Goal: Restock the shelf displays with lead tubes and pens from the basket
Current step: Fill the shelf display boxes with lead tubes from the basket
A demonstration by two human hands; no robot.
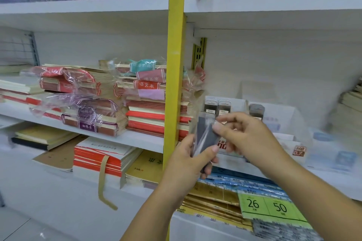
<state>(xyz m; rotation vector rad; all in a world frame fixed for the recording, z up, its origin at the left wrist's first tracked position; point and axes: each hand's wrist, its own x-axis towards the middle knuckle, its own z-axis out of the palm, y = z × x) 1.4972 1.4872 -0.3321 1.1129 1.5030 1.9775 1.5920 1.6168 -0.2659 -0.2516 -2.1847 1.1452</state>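
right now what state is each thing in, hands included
clear packet: held in the air by both hands, sealed or open unclear
left hand: grips its lower end
right hand: pinches its top edge
lead tubes: upright behind the hands
notebook bundles: stacked, plastic wrap torn open
paper band: loose, hanging off its stack

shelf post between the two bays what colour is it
Yellow. The head view, the only one here, shows the post plainly.
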